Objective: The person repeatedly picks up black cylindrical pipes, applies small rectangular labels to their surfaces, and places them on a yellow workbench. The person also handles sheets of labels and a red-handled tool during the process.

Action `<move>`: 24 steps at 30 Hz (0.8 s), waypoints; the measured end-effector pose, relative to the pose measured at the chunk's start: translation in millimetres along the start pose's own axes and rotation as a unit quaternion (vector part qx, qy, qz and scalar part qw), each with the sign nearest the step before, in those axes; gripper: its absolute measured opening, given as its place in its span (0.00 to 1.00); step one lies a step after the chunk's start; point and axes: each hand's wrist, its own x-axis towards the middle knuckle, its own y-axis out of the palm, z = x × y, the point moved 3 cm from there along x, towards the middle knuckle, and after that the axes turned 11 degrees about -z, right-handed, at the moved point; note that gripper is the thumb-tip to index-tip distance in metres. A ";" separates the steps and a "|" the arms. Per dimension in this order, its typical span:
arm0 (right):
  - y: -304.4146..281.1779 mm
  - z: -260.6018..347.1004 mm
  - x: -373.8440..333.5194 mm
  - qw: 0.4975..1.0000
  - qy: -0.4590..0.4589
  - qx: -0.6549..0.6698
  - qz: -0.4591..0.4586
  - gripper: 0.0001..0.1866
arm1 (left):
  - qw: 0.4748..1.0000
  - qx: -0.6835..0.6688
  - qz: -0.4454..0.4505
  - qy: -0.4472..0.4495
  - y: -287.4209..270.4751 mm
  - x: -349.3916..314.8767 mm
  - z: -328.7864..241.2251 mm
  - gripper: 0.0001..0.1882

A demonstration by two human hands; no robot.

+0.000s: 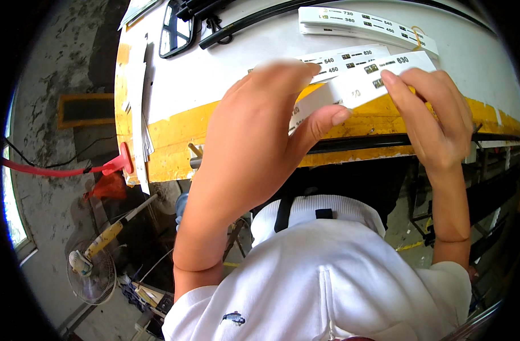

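Observation:
A white paper label strip (359, 94), printed in black, slants up to the right between my two hands above the table's near edge. My left hand (257, 128) curves round its lower left end, thumb across the front; the backs of its fingers are partly blurred. At the upper right end, my right hand (439, 116) pinches the strip, index fingertip on its printed face and the thumb hidden. Just behind lies another printed strip (351, 57), partly covered by my left fingers. Farther back rests a stack of similar strips (356, 25) with a rubber band (418, 37) round its right end.
The white table (186, 85) has a yellow front border (373, 122). A phone (177, 28) and black tubes (237, 34) lie at the back. Paper strips (139, 113) line the left edge, near a red clamp-like piece (120, 162). A fan (92, 273) stands lower left.

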 end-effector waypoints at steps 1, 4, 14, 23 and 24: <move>-2.9 3.6 3.0 1.000 0.010 0.015 0.007 0.20 | 0.997 -0.062 0.015 -0.052 -3.4 -0.6 -0.8 0.16; -12.0 13.3 19.0 0.996 0.037 0.061 0.055 0.20 | 0.969 -0.188 0.023 -0.157 -15.7 -7.8 -1.9 0.08; 17.5 8.9 11.6 0.990 0.091 0.018 0.103 0.18 | 0.929 -0.023 -0.257 -0.266 -137.5 -67.8 66.5 0.10; 50.5 21.2 -5.9 0.924 0.336 0.002 0.184 0.10 | 0.924 0.258 -0.251 -0.131 -127.8 -86.2 109.8 0.15; 52.0 23.4 -10.1 0.917 0.355 -0.005 0.183 0.10 | 0.952 0.186 -0.213 -0.117 -110.2 -80.8 98.5 0.17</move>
